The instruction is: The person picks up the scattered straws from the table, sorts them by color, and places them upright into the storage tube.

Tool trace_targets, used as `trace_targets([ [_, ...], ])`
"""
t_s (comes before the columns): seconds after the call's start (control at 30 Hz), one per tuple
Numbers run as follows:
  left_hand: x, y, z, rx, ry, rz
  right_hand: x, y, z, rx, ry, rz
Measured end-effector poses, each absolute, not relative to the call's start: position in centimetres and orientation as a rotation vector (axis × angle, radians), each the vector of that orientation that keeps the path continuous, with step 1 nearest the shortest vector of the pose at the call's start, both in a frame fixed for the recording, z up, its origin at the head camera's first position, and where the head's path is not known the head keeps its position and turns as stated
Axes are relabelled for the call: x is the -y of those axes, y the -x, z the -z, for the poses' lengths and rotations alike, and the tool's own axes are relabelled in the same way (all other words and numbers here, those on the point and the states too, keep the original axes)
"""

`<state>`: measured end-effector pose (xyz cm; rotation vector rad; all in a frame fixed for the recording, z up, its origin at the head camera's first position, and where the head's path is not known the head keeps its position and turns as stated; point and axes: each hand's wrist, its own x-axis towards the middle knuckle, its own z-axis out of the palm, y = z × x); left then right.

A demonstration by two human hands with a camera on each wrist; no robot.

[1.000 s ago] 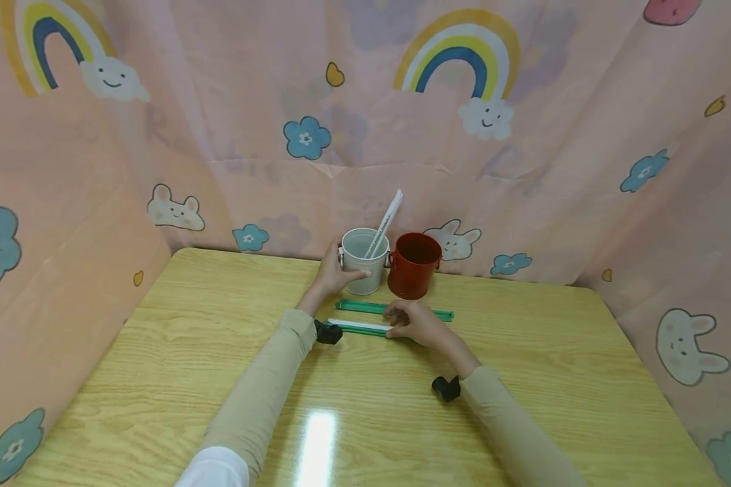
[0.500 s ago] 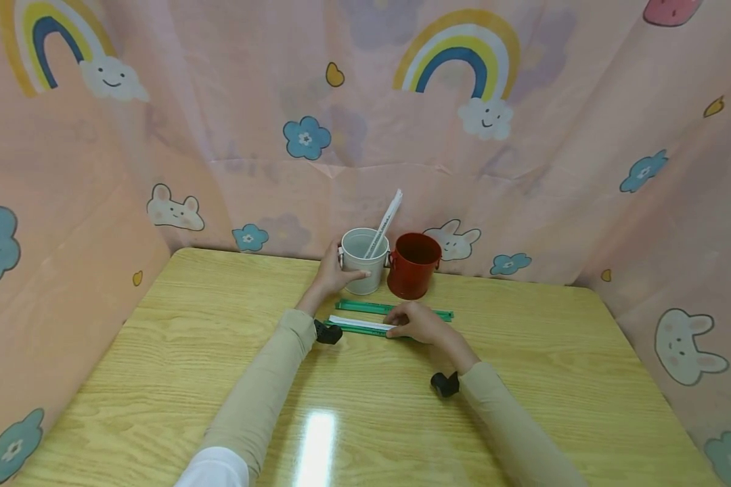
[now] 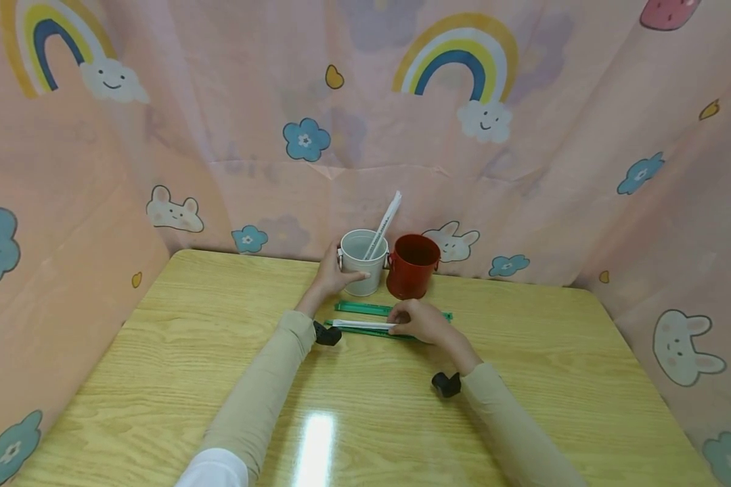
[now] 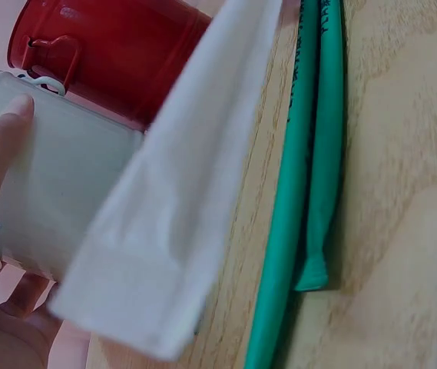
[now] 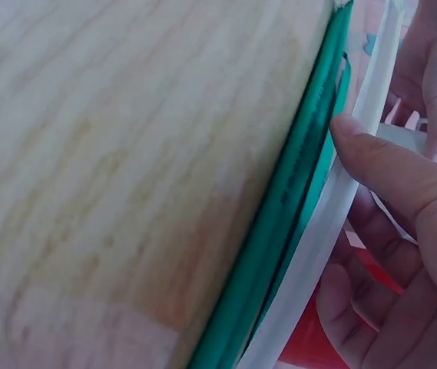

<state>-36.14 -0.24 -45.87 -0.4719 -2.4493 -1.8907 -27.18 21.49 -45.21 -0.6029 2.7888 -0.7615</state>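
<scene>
My left hand (image 3: pixel 331 276) grips the white bucket (image 3: pixel 374 281), its thumb across the front. White paper-wrapped straws (image 3: pixel 384 225) lean inside that bucket and stick out above its rim. Between thumb and fingers, my right hand (image 3: pixel 425 322) pinches another white wrapped straw (image 3: pixel 361 325), which crosses the left wrist view (image 4: pixel 176 207) close to the camera. Below and beside it lie green wrapped straws (image 4: pixel 286 192) with dark print, partly hidden by my right hand in the head view. The red bucket (image 3: pixel 409 279) stands right of the white one.
The wooden table (image 3: pixel 219 352) ends behind the buckets at a pink printed curtain (image 3: pixel 244 122), which also hangs along both sides. Black wrist cameras (image 3: pixel 446 384) sit at both cuffs. A light reflection shows on the near tabletop.
The white straw in my right hand has come up slightly off the green straws and shifted a little to the right. My left hand and the buckets stay in place.
</scene>
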Motion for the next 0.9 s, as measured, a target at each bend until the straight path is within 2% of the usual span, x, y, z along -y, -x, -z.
trace_targets([
  [0.57, 0.2, 36.2, 46.0, 2.425, 0.476, 1.927, -21.9, 27.2, 43.3, -2.91, 0.481, 0.803],
  [0.9, 0.3, 36.3, 46.2, 2.472, 0.479, 1.862, -21.7, 27.8, 42.0, -2.982, 0.475, 1.109],
])
